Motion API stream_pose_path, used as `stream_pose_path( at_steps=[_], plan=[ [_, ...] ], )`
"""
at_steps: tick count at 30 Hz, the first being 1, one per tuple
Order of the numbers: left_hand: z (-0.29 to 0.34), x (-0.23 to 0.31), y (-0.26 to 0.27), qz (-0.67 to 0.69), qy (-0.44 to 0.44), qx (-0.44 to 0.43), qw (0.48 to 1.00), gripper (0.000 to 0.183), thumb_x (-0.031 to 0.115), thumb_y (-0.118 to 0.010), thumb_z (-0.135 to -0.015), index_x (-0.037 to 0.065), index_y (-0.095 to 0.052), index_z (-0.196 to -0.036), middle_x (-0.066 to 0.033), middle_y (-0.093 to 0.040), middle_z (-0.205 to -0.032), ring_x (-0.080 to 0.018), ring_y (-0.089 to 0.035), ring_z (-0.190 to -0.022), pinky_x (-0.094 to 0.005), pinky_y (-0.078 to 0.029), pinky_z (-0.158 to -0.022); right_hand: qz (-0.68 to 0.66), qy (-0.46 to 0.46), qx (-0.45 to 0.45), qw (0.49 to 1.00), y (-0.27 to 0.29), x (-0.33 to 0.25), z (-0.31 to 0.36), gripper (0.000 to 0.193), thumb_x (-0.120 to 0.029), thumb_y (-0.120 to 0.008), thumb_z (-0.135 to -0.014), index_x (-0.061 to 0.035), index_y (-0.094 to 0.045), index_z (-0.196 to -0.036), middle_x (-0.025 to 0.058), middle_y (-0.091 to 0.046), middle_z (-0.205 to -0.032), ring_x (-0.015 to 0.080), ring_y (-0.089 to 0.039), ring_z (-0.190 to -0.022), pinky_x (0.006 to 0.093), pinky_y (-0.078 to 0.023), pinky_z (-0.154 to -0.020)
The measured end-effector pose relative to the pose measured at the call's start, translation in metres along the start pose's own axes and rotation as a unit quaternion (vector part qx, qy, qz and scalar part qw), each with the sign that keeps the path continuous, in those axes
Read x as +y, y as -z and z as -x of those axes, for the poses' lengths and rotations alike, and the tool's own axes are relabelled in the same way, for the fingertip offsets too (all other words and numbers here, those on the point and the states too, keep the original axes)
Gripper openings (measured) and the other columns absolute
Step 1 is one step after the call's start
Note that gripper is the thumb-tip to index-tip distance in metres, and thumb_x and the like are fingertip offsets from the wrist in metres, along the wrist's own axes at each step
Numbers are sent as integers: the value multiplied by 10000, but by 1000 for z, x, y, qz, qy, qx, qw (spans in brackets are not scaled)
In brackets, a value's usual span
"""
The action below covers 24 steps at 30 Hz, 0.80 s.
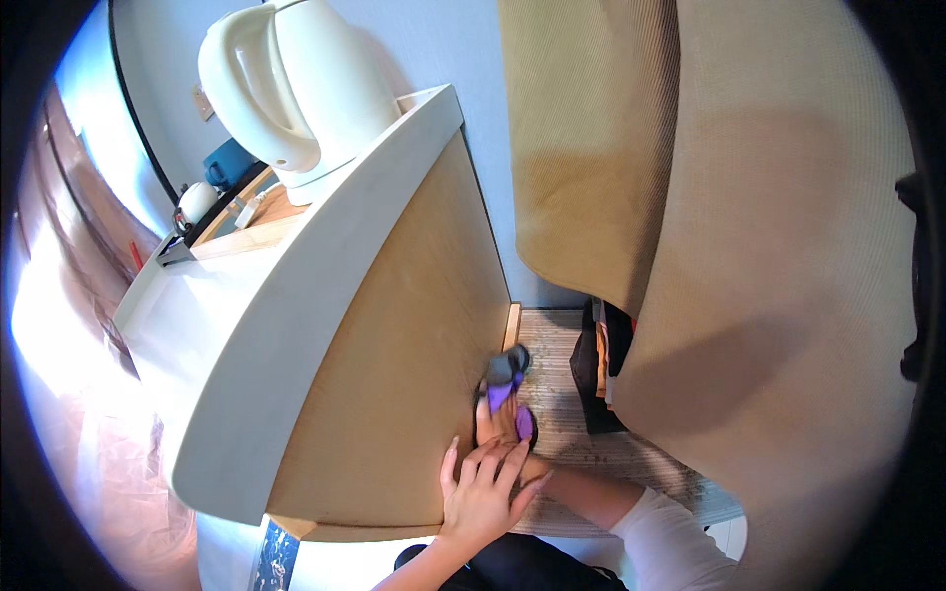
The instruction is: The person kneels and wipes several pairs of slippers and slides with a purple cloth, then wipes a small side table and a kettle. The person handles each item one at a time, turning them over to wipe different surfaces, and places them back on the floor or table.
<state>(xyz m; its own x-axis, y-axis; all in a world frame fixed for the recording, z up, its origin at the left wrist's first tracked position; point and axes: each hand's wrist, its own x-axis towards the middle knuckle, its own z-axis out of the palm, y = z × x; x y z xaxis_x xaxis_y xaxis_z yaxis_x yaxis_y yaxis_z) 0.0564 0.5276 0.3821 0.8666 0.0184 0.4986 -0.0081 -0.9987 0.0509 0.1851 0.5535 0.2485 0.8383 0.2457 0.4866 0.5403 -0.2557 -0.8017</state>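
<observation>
My right hand [501,422] reaches down beside the cabinet's brown side panel [394,325], its sleeve white. It grips a purple and black object [503,392], blurred, whose dark rounded end points away from me. More purple with a black rim shows at the hand's right side; I cannot make out the object's kind. My left hand [483,497] lies across the right hand and wrist, fingers spread, holding nothing. Its fingertips overlap the right hand, and whether they touch the panel is hard to tell.
On the cabinet's white top stand a cream electric kettle [325,89], a blue mug [229,165] and a white round thing [198,202]. Tan ribbed fabric [769,197] hangs at the right. Below it, dark and orange items [598,364] stand on a striped, speckled surface [552,374].
</observation>
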Motion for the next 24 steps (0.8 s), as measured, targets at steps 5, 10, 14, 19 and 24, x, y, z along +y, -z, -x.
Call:
stream_pose_path(
  at_steps=[5, 10, 14, 19, 24],
  plan=[
    [19, 5, 36, 128, -93, 162, 974, 384, 315, -756, -686, 149, -648, -1015, -28, -580, -1016, -201, -532, -1012, -399, -387, -947, -188, -156, -205, 948, 48, -44, 87, 468, -204, -356, -965, 10, -298, -1377, 239, -396, -1333, 357, -369, -1244, 397, -241, -1060],
    [16, -11, 108, -9, -139, 399, 907, 284, 334, -710, -703, 184, -671, -941, 11, -562, -931, -172, -503, -900, -408, -387, -865, -465, -128, -86, 872, 101, -137, 38, 438, -223, -362, -981, 21, -344, -1344, 154, -445, -1296, 242, -403, -1193, 329, -284, -1012],
    [3, -34, 156, -384, -200, 326, 841, 452, 498, -607, -788, 266, -549, -1171, -38, -385, -1242, -270, -380, -1133, -595, -251, -1033, -356, 174, -20, 918, 123, -233, -52, 389, -205, -441, -942, -7, -448, -1277, 161, -347, -1351, 320, -295, -1223, 426, -221, -1011],
    [-10, -37, 123, -173, -132, 470, 855, 472, 525, -682, -707, 250, -534, -1061, -5, -453, -1142, -308, -350, -1242, -638, -202, -1034, -276, 279, 87, 916, 107, -283, -130, 435, -307, -480, -917, -95, -475, -1297, 187, -287, -1439, 435, -157, -1337, 488, -114, -1077],
    [-2, -39, 107, -138, -131, 441, 877, 478, 493, -704, -699, 246, -518, -1065, 1, -471, -1124, -280, -381, -1214, -613, -216, -1036, -358, 140, 121, 915, 87, -248, -238, 491, -314, -479, -911, 6, -456, -1283, 232, -322, -1406, 385, -263, -1310, 424, -169, -1084]
  ],
)
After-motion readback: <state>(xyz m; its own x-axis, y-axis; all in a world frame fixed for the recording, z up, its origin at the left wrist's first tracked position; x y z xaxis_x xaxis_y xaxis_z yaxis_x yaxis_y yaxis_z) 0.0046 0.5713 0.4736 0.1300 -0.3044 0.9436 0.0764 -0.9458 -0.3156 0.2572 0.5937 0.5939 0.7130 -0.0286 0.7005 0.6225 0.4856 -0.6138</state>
